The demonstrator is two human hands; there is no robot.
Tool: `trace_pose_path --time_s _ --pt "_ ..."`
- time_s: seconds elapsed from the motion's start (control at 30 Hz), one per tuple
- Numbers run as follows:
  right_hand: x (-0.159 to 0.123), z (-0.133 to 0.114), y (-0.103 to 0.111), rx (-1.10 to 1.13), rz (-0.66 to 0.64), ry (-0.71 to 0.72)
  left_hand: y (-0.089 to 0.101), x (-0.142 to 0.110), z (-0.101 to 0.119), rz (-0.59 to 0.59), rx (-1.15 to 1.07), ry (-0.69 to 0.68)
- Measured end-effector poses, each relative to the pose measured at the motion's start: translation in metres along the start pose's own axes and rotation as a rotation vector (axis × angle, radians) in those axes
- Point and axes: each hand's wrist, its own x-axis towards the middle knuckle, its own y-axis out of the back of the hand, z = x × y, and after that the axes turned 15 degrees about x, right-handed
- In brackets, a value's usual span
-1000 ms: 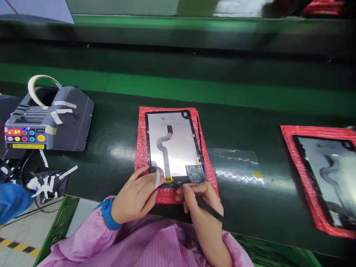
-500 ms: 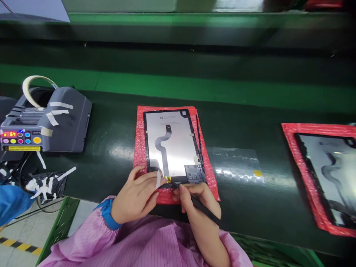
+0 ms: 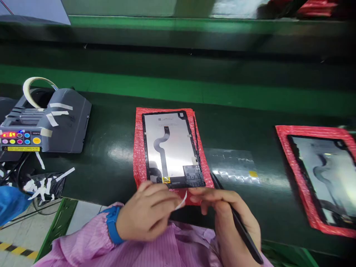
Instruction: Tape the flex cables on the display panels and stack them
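Note:
A tablet display panel lies back-up on a red bubble-wrap sheet on the dark green belt. A curved black flex cable runs down its silver back to a yellow tab at the near edge. My left hand is just in front of the panel, fingers closed in a pinch on a small white strip of tape. My right hand meets it fingertip to fingertip and grips a black stylus-like tool that points back toward me.
A grey tape dispenser with coloured buttons stands at the left, cut tape strips scattered below it. A clear film piece lies right of the panel. A second panel on red wrap sits at the right. A green rail runs behind.
Both hands have drawn back from the panel's near edge toward me. The white tape strip now hangs between the fingertips, off the panel. The tool tip no longer touches the yellow tab.

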Motion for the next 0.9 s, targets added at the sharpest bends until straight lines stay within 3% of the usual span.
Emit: trace_pose_path --time_s 0.1,0.2,0.3,0.37,0.5,0.63,0.73,0.9 --pt "0.009 -0.028 0.002 0.073 -0.265 -0.211 -0.006 0.002 0.013 -0.002 -0.402 -0.003" --pt "0.030 -0.046 -0.005 0.063 -0.343 -0.340 -0.015 0.000 0.018 -0.073 -0.650 0.098" --pt "0.065 -0.049 -0.020 0.012 -0.365 -0.278 -0.020 -0.004 0.017 -0.194 -0.867 0.146" --pt "0.093 -0.042 -0.032 -0.030 -0.422 -0.192 -0.016 -0.005 0.015 -0.226 -0.891 0.138" --pt "0.135 -0.013 -0.057 -0.129 -0.659 -0.136 0.008 0.004 0.005 -0.113 -0.642 0.140" --pt "0.152 0.010 -0.072 -0.178 -0.711 -0.084 0.026 0.015 -0.016 -0.005 -0.026 0.160" --pt "0.156 0.014 -0.076 -0.191 -0.734 -0.065 0.025 0.019 -0.031 -0.052 0.344 0.155" --pt "0.156 0.016 -0.077 -0.220 -0.721 -0.017 0.016 0.022 -0.042 -0.100 0.536 0.135"
